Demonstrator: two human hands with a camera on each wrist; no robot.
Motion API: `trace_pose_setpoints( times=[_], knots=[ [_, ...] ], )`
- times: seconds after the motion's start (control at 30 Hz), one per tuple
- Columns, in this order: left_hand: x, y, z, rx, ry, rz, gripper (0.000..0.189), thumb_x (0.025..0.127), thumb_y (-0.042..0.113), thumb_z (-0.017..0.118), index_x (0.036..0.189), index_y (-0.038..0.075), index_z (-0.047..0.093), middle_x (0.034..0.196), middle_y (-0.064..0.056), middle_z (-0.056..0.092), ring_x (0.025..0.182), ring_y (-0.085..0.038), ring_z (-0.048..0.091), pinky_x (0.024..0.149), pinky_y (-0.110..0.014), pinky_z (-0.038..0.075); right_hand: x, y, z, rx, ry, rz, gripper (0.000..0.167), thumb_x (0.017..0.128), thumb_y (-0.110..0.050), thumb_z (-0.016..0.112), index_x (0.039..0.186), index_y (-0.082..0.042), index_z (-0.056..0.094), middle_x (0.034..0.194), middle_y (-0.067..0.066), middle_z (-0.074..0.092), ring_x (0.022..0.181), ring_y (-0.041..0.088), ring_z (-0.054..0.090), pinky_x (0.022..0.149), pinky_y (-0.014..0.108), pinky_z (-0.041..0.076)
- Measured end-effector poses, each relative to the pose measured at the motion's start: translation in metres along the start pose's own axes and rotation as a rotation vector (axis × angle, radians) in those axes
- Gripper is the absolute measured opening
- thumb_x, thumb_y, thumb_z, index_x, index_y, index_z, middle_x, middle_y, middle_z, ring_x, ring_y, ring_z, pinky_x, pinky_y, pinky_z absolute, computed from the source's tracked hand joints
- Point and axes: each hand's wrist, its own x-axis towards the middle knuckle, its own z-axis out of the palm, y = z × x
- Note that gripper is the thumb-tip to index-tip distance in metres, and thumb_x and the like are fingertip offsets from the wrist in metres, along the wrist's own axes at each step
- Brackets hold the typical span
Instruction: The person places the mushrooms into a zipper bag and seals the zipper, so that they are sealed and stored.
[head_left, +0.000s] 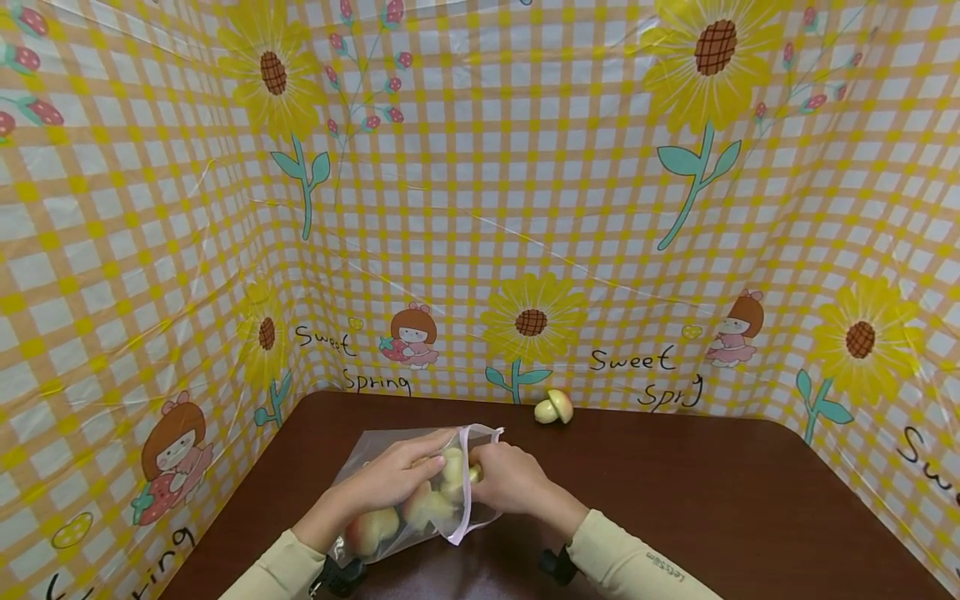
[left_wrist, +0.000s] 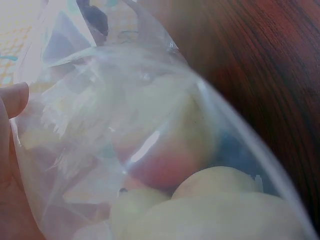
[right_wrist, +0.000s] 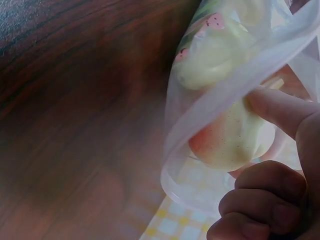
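A clear zip bag (head_left: 375, 458) with a pale pink slider edge (head_left: 467, 492) lies on the table, its mouth to the right. Inside are several mushroom-shaped pieces (head_left: 375, 529), pale yellow with reddish caps. My left hand (head_left: 390, 471) holds the bag from above near its mouth; its fingertips are partly hidden. At the mouth, my right hand (head_left: 510, 477) holds a yellow-and-red mushroom-shaped piece (right_wrist: 225, 137), one finger reaching past the rim onto it and the other fingers curled. Through the plastic, a reddish cap (left_wrist: 167, 160) shows in the left wrist view.
Another mushroom-shaped piece (head_left: 553, 408) lies at the table's back edge, beyond the right hand. The dark brown table (head_left: 690, 492) stretches to the right. A checked cloth with sunflowers (head_left: 480, 208) hangs behind and along both sides.
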Motion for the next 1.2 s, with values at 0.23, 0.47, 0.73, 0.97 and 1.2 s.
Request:
trace_pose_setpoints(
  times=[0.23, 0.47, 0.73, 0.97, 1.2],
  knots=[
    [0.001, -0.001, 0.001, 0.006, 0.021, 0.018, 0.050, 0.108, 0.031, 0.046, 0.157, 0.023, 0.038, 0.161, 0.001, 0.038, 0.149, -0.028, 0.035, 0.119, -0.056, 0.030, 0.003, -0.001, 0.009, 0.003, 0.020, 0.009, 0.023, 0.076, -0.033, 0.081, 0.071, -0.019, 0.064, 0.060, -0.010, 0.052, 0.057, 0.010, 0.048, 0.047, 0.031, 0.040],
    [0.001, -0.001, 0.001, 0.006, 0.016, 0.033, 0.050, 0.109, 0.027, 0.045, 0.157, 0.016, 0.038, 0.160, -0.002, 0.039, 0.149, -0.027, 0.034, 0.119, -0.054, 0.029, 0.004, 0.001, 0.014, 0.043, -0.015, 0.008, 0.036, 0.081, -0.048, 0.078, 0.064, -0.020, 0.063, 0.055, -0.012, 0.049, 0.053, 0.008, 0.046, 0.046, 0.029, 0.040],
    [0.001, 0.000, 0.002, 0.021, 0.021, 0.035, 0.049, 0.109, 0.026, 0.045, 0.157, 0.017, 0.038, 0.160, 0.002, 0.038, 0.149, -0.024, 0.035, 0.119, -0.052, 0.031, 0.002, 0.004, 0.014, 0.074, -0.021, -0.007, 0.027, 0.084, -0.045, 0.076, 0.086, -0.018, 0.078, 0.069, -0.009, 0.065, 0.062, 0.008, 0.055, 0.052, 0.031, 0.045],
    [0.001, 0.000, 0.002, 0.006, 0.012, 0.029, 0.050, 0.109, 0.025, 0.044, 0.157, 0.017, 0.037, 0.161, 0.001, 0.037, 0.150, -0.025, 0.033, 0.119, -0.054, 0.030, -0.003, 0.008, 0.006, 0.074, -0.004, -0.042, 0.038, 0.084, -0.046, 0.077, 0.107, -0.016, 0.079, 0.096, -0.001, 0.077, 0.077, 0.010, 0.066, 0.060, 0.030, 0.051],
    [0.000, -0.002, 0.002, 0.009, 0.004, 0.006, 0.050, 0.110, 0.028, 0.043, 0.158, 0.021, 0.035, 0.162, 0.001, 0.036, 0.150, -0.024, 0.032, 0.118, -0.056, 0.031, -0.008, 0.018, -0.005, 0.137, -0.003, -0.043, 0.031, 0.088, -0.037, 0.075, 0.101, -0.009, 0.078, 0.083, 0.000, 0.074, 0.068, 0.010, 0.062, 0.058, 0.028, 0.050]
  ],
)
